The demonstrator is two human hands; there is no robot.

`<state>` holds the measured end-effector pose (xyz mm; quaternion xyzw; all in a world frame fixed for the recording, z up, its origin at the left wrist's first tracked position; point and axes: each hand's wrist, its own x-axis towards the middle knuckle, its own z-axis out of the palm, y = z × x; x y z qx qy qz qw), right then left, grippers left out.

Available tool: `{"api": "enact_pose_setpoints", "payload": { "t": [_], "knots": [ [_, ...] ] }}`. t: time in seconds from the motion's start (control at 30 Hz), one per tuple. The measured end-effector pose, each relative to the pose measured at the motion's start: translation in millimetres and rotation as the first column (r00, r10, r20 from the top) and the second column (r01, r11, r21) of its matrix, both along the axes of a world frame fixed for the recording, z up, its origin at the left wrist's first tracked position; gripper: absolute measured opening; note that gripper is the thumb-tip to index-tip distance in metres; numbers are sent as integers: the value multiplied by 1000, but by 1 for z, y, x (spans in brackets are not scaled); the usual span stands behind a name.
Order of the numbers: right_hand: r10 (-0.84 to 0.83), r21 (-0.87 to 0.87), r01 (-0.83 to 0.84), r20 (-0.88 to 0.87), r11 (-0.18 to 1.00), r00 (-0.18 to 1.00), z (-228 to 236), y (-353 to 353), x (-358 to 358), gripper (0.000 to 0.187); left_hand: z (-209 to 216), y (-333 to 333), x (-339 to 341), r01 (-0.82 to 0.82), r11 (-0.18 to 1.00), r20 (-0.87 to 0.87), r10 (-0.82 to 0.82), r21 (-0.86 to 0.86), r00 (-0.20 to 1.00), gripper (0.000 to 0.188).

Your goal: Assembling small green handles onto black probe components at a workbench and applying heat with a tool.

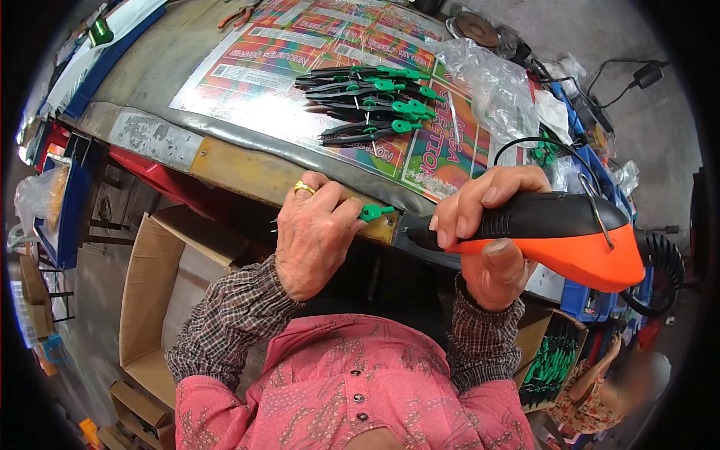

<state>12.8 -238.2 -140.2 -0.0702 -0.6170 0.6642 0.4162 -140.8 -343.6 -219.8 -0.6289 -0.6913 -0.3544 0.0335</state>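
My left hand [313,236], with a gold ring on one finger, is closed at the table's front edge. It grips a small slim part whose green end [375,213] sticks out to the right; the rest is mostly hidden by my fingers. My right hand [491,262] is wrapped round an orange and black electric screwdriver [574,244] with a coiled cord. The driver's nose points left toward the green end, with a gap between them. Beyond my hands lies a pile of long black parts with green ends [375,101].
A printed colourful sheet [262,56] covers the worktable. Clear plastic bags [487,82] lie to the right, pliers [238,16] at the far left. Cardboard boxes [146,300] stand below left; a carton of green and black parts [551,360] is below right, near another person [600,394].
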Motion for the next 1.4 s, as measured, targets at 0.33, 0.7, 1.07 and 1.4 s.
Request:
{"api": "enact_pose_setpoints", "payload": {
  "t": [0.33, 0.7, 1.07, 1.4],
  "knots": [
    [27, -16, -27, -8, 1000, 1000, -1, 0, -19, 49, 0, 4, -6, 35, 998, 11, -35, -46, 999, 21],
    [24, 19, -24, -8, 1000, 1000, -10, 1, -41, 49, -2, 4, -8, 29, 998, 41, -27, -57, 999, 19],
    [-4, -2, 4, 3, 1000, 1000, -10, -2, -43, 49, -5, 4, -8, 25, 998, 50, -22, -49, 999, 22],
    [3, 6, -3, 3, 1000, 1000, -10, -2, -45, 47, -7, 5, -9, 12, 999, 38, -11, -36, 999, 21]
  ]
}}
